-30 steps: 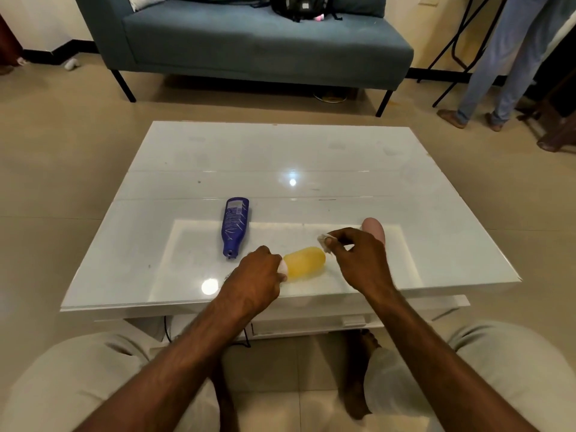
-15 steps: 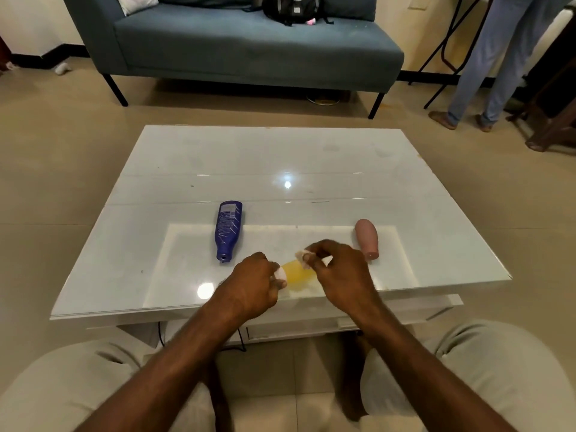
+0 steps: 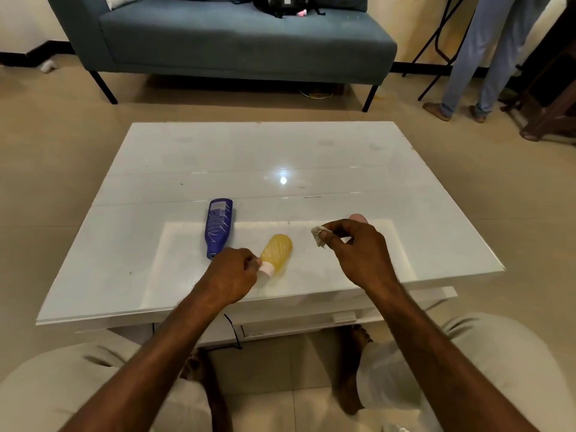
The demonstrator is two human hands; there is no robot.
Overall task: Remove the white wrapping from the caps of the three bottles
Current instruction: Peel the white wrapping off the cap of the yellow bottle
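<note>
A yellow bottle point(image 3: 276, 251) lies on the white glass table point(image 3: 280, 157), its pale cap point(image 3: 266, 269) toward me. My left hand point(image 3: 232, 275) pinches that cap. My right hand point(image 3: 358, 247) hovers to the right of the bottle, holding a crumpled piece of white wrapping point(image 3: 318, 235) between thumb and fingers. A blue bottle point(image 3: 218, 226) lies to the left with its cap toward me. Behind my right hand only the end of a pink bottle point(image 3: 358, 217) shows; the rest is hidden.
A blue-grey sofa point(image 3: 237, 42) with a black bag point(image 3: 280, 3) stands beyond the table. A person's legs point(image 3: 473, 57) are at the far right beside a black stand and dark furniture. My knees sit below the table's front edge.
My right hand has drawn away to the right from the yellow bottle with the white wrapping in its fingers. The bottle has swung to point away from me. My left hand stays on the cap.
</note>
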